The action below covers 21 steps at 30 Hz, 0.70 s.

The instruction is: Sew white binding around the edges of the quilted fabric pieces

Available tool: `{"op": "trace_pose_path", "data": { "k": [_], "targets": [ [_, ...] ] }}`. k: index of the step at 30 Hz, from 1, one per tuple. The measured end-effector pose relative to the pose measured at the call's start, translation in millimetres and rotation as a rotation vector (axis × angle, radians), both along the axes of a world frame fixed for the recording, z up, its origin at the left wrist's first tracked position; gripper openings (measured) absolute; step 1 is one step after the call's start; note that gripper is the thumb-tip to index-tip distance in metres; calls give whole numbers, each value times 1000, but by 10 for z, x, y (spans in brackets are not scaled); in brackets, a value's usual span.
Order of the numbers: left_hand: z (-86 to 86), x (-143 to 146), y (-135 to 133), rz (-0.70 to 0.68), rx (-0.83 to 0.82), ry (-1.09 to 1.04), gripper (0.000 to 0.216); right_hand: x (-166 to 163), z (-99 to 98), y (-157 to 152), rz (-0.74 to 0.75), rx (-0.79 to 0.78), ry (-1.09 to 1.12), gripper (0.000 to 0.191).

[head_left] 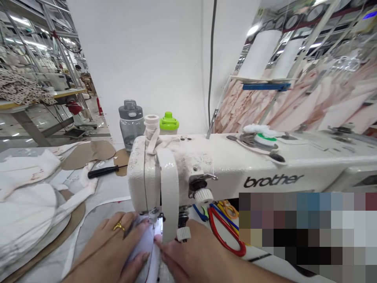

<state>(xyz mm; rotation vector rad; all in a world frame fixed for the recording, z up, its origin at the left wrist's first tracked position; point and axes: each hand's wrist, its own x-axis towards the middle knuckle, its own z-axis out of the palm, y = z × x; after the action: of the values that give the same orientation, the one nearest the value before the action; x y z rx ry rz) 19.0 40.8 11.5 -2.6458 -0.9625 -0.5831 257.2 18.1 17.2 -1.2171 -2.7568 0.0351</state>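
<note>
A white sewing machine (pixel 188 165) marked "brother" stands before me, its lamp lighting the needle area. Under its head lies a pale fabric piece (pixel 144 243) with a narrow strip along its edge. My left hand (pixel 112 243), with a gold ring on one finger, rests flat on this fabric left of the needle, thumb apart from the fingers. To the right of the needle, my right hand (pixel 194 251) has its fingers curled and closed at the fabric's edge. The machine's head and tension knob cover part of that hand.
Left on the table are a black-handled screwdriver (pixel 103 171), brown card templates (pixel 88 154) and white cut pieces (pixel 29 220). Behind the head stand a grey bottle (pixel 131 125) and a green-lidded bottle (pixel 169 122). Red-handled scissors (pixel 225 232) lie under the arm. Thread cones (pixel 260 53) stand upper right.
</note>
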Motion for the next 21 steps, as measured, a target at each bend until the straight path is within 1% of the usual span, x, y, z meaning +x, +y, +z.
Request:
{"op": "trace_pose_path", "data": {
  "k": [2, 4, 5, 8, 11, 13, 15, 17, 18, 20, 21],
  "targets": [
    [59, -24, 38, -93, 5, -30, 30, 8, 73, -5, -11, -25, 4, 21],
    [125, -56, 77, -184, 17, -11, 32, 21, 152, -16, -23, -45, 34, 24],
    [152, -71, 91, -202, 27, 7, 35, 26, 175, -21, -25, -54, 48, 24],
    [169, -97, 98, -185, 45, 56, 40, 29, 156, -30, -13, -23, 71, 23],
    [96, -99, 76, -140, 34, 73, 41, 10, 79, -29, -14, 20, 61, 19],
    [46, -88, 67, -121, 3, 50, 41, -4, 58, -32, -31, 20, 52, 17],
    [34, -68, 72, -139, -50, -4, 34, -13, 73, -41, -53, 12, 43, 16],
    [62, -48, 91, -204, -133, -43, 25, -14, 105, -55, -87, 14, 32, 18],
    [83, -44, 104, -241, -181, -45, 24, -12, 121, -62, -101, 18, 25, 19],
    [111, -57, 135, -307, -249, -29, 29, -1, 142, -69, -107, 25, 19, 20],
    [113, -72, 150, -328, -253, -18, 30, 5, 145, -67, -91, 21, 19, 19]
  ]
}}
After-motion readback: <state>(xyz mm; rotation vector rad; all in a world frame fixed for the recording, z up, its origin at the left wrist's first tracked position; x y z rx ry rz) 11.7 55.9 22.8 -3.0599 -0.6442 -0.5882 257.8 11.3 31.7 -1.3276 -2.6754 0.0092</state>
